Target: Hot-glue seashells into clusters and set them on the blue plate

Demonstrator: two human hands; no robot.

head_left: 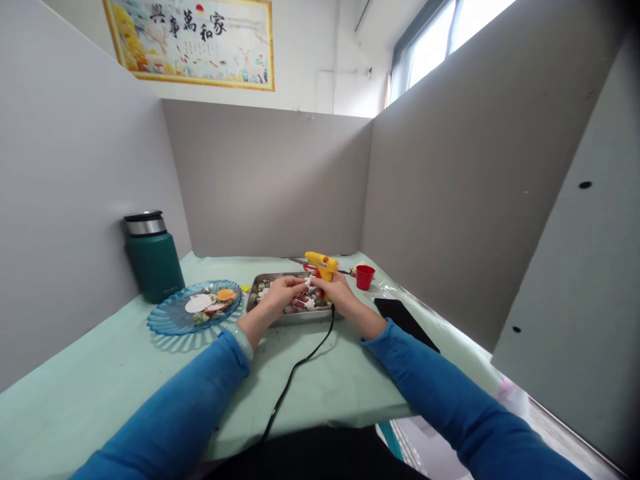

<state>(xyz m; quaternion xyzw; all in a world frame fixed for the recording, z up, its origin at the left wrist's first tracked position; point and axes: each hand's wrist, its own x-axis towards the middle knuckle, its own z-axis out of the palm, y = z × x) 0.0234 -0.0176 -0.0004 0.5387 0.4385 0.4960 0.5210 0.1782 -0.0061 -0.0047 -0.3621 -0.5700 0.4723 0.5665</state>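
A yellow glue gun [323,262] sits in my right hand [341,293], its nozzle end hidden among the fingers and its body tilted. My left hand [277,295] is closed in a pinch on a small white piece [309,283], close to the glue gun and my right fingertips; its exact kind is too small to tell. Both hands are above a metal tray [295,319] holding shells and other small white and dark pieces. From the gun's handle a black cord [295,368] runs down across the table toward my lap.
Left of the tray, a fluted blue plate [163,321] carries white and orange discs and small bits. Behind it stands a green bottle [155,267]. A red cup [365,277] and a black phone-like slab [406,323] lie right. Grey partitions [270,180] enclose the table.
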